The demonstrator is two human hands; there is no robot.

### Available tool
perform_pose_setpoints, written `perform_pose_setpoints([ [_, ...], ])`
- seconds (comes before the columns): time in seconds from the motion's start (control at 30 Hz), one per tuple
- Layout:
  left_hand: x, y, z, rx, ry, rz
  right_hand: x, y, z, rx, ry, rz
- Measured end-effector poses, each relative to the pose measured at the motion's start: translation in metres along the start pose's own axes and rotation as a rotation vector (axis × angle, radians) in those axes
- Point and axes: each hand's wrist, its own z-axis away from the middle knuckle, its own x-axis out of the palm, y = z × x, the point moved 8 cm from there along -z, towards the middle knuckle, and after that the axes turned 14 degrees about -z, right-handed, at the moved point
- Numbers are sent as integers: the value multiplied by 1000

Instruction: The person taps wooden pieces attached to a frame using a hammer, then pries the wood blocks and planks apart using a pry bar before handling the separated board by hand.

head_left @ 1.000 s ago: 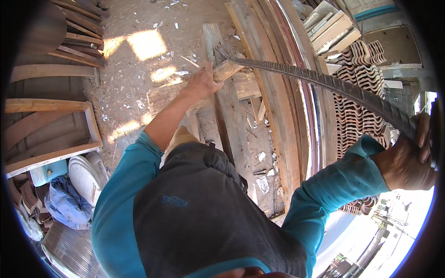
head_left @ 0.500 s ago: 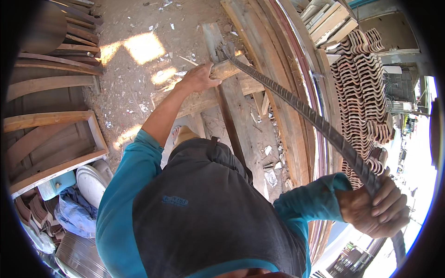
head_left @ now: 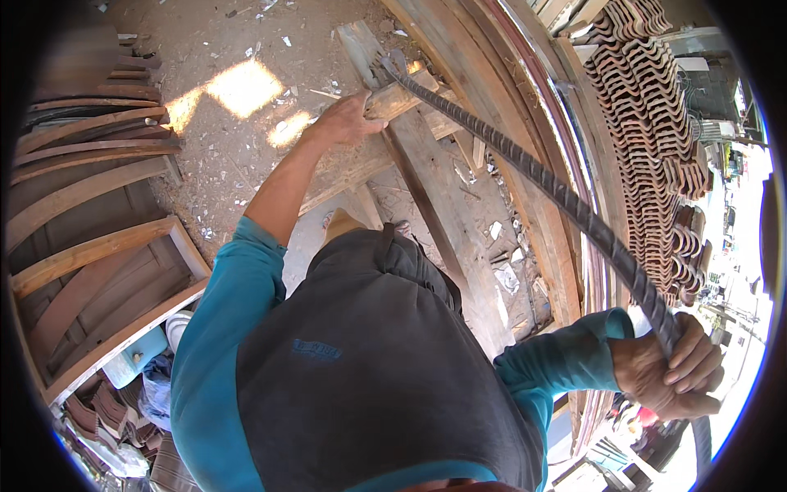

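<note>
My right hand (head_left: 668, 369) is wrapped round the near part of a long ribbed steel pry bar (head_left: 533, 170). The bar slants away to the far left, and its flattened, bent tip rests at the far side of a short wooden block (head_left: 400, 96). My left hand (head_left: 348, 121) grips the left end of that block, thumb on the near side and fingers over the far edge. Beneath the block, a long plank (head_left: 357, 49) and a thicker beam (head_left: 348, 170) cross each other. Whether the tip touches the block, I cannot make out.
Long boards (head_left: 484, 115) stretch along the right, with stacked wavy roof tiles (head_left: 643, 131) beyond. Curved wooden pieces and a wooden frame (head_left: 106, 254) lie at the left, near a light-blue container (head_left: 135, 357). Scraps litter the dirt floor (head_left: 197, 49).
The whole view has shifted a little, with the surroundings turned slightly. Both hands keep their holds; the bar and block show slightly farther left at their far ends.
</note>
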Motion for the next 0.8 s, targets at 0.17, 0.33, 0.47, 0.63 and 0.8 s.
perform_pose_setpoints([
  [0.17,-12,3,3,8,-32,-46,2,20,-15,75,11,-81],
  [0.33,2,-5,-3,23,15,0,-40,-17,68,-61,163,-22],
  [0.47,-5,0,14,-20,-30,89,-34,-4,56,-50,109,-29],
  [0.63,-33,47,63,-89,421,-242,-47,-2,52,-89,138,14],
  [0.8,-88,275,183,625,804,8,-43,-9,52,-136,107,217],
])
